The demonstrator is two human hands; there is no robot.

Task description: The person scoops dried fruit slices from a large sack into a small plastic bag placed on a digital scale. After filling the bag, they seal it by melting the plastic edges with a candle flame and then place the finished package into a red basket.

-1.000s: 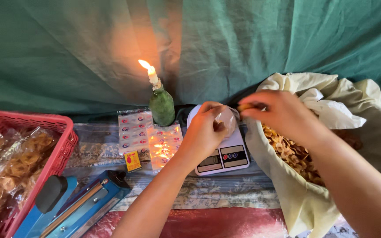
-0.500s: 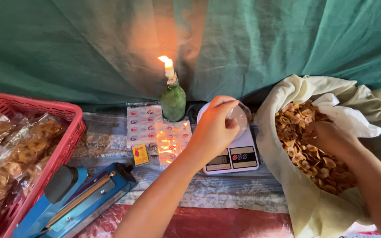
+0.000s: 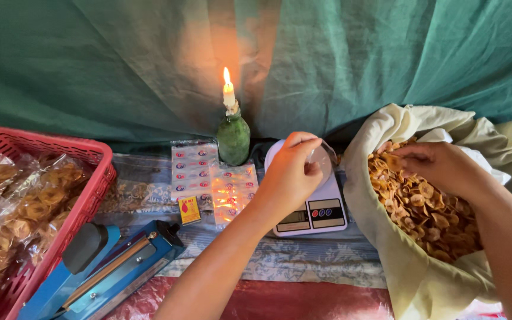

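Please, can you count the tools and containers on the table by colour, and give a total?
Red: 1, plastic basket
Blue: 1, bag sealer
White: 1, kitchen scale
Green: 1, bottle with candle
Cream: 1, sack of chips
Yellow: 1, matchbox
Total: 6

The scale (image 3: 318, 210) sits between the basket (image 3: 42, 148) at left and the sack (image 3: 422, 278) at right. The candle bottle (image 3: 233, 137) stands behind it, the sealer (image 3: 114, 266) in front at left.

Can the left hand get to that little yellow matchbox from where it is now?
Probably yes. The left hand rests over the white scale, holding a clear bag there. The yellow matchbox lies flat on the cloth further left, with nothing between them, though the hand would have to leave the bag.
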